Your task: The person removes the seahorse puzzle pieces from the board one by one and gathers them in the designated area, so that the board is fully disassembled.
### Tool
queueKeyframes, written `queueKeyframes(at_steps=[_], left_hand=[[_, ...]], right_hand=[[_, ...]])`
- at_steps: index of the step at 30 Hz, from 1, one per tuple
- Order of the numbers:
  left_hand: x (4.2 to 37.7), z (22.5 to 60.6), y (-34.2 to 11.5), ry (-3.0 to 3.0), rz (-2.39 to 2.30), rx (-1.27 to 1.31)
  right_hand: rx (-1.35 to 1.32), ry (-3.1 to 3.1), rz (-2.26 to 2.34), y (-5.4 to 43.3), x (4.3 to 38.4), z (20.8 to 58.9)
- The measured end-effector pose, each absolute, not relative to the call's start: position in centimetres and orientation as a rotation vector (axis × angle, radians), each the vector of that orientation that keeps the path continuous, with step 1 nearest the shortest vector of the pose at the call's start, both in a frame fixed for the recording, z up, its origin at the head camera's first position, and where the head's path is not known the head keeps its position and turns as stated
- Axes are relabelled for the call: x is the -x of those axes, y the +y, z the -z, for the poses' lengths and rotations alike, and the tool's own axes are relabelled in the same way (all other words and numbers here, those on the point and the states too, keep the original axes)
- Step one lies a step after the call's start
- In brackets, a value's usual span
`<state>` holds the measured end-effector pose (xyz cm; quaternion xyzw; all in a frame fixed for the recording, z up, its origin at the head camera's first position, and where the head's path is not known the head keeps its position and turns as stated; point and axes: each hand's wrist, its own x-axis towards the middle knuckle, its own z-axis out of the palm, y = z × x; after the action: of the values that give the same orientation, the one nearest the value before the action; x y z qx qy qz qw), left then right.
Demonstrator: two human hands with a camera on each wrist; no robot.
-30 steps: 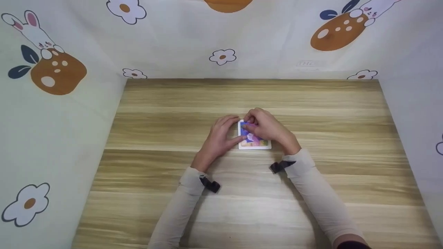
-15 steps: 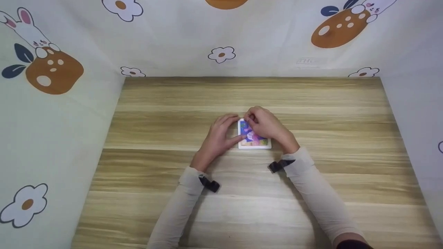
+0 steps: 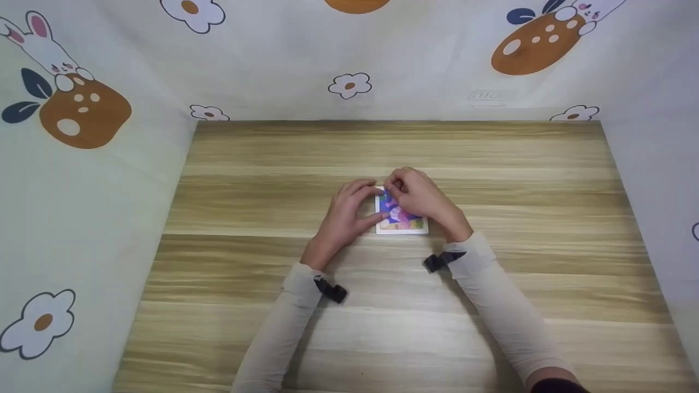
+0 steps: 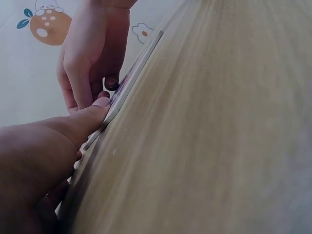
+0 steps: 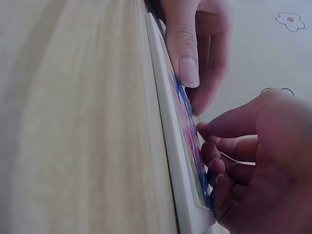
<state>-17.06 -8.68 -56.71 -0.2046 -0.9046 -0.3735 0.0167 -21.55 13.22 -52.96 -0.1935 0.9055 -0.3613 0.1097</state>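
Observation:
A small flat picture panel point(image 3: 407, 225) lies on the wooden table; it has a white border and a blue, pink and yellow picture. My left hand point(image 3: 344, 218) grips its left side, the thumb pressing on the picture and the fingers at the far left corner. In the right wrist view, the left thumb point(image 5: 187, 68) rests flat on the panel's face. My right hand point(image 3: 420, 196) is bent over the far part of the panel, thumb and index finger close together. Its curled fingertips point(image 5: 214, 163) touch the panel; whether they pinch anything is hidden.
Wood-patterned table point(image 3: 262, 338) surrounds the panel. A pale cloth point(image 3: 273, 65) printed with flowers, rabbits and oranges rises behind and along both sides. A black wrist camera point(image 3: 332, 290) sits at the left cuff, another black camera point(image 3: 436, 263) at the right.
My right thumb has drawn back from the picture towards the index finger, so more of the picture's upper left shows. The left hand stays in place. The head view has shifted slightly.

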Motion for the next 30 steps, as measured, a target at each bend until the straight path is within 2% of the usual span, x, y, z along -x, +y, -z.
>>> queueKeyframes(at_steps=[30], left_hand=[[16.89, 56.45, -8.56, -2.847, 1.180, 0.616]], right_hand=[[0.559, 2.658, 1.030, 12.91, 21.07, 52.52]])
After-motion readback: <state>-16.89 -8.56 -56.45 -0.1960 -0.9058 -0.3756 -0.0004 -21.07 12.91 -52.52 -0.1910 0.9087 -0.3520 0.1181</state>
